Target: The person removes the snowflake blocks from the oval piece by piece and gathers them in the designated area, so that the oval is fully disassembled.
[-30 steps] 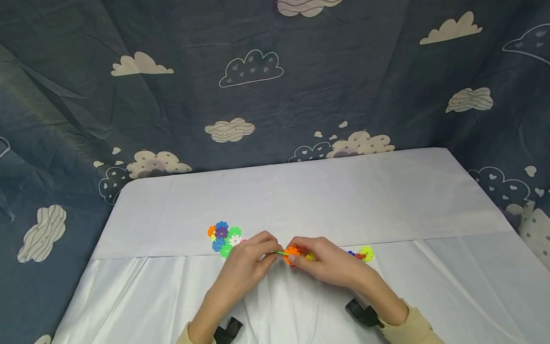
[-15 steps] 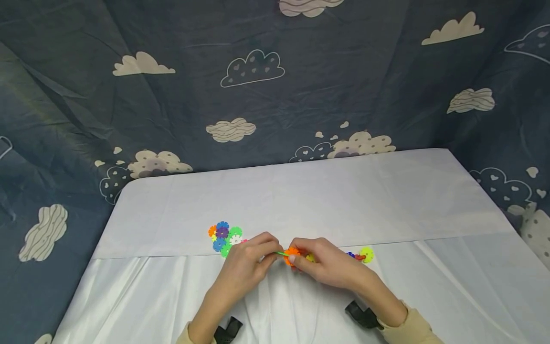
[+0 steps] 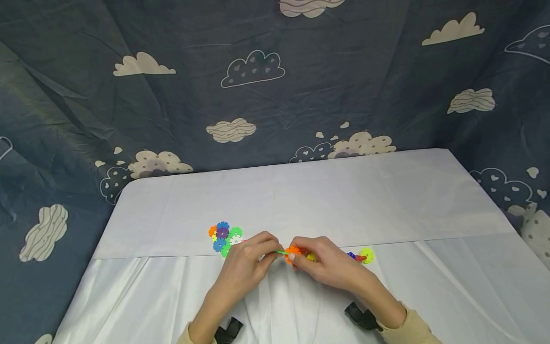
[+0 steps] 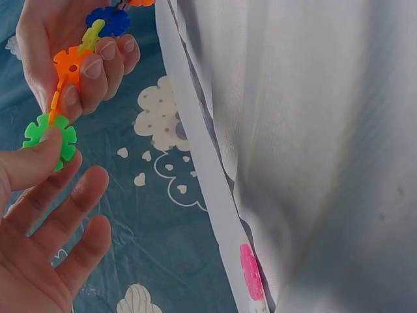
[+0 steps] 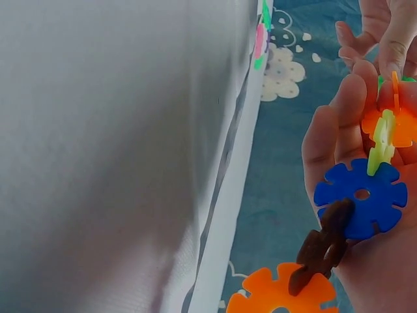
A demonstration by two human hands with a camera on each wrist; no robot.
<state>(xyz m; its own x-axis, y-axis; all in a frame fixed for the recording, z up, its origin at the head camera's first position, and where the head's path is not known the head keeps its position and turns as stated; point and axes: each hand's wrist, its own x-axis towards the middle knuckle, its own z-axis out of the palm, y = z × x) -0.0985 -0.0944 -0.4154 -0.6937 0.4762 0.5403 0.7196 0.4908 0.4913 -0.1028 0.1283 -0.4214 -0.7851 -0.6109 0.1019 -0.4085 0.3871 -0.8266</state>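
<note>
My left hand [image 3: 249, 258] pinches a green notched disc [image 4: 65, 134] between thumb and index finger, its other fingers spread apart in the left wrist view. An orange disc [image 4: 56, 101], seen edge-on, meets the green one. Linked after it come another orange disc [image 5: 405, 130], a yellow disc [image 5: 382, 140], a blue disc [image 5: 361, 179], a brown disc [image 5: 319, 248] and one more orange disc [image 5: 281, 293]. My right hand [image 3: 322, 260] holds this chain by its orange part, fingers curled behind it. The chain crosses the right palm.
A cluster of loose coloured discs [image 3: 222, 233] lies on the white table [image 3: 275, 200], partly behind my left hand. Past my right hand show a yellow disc [image 3: 366, 255] and red and blue pieces. A dark cloud-patterned curtain [image 3: 275, 110] hangs behind the table.
</note>
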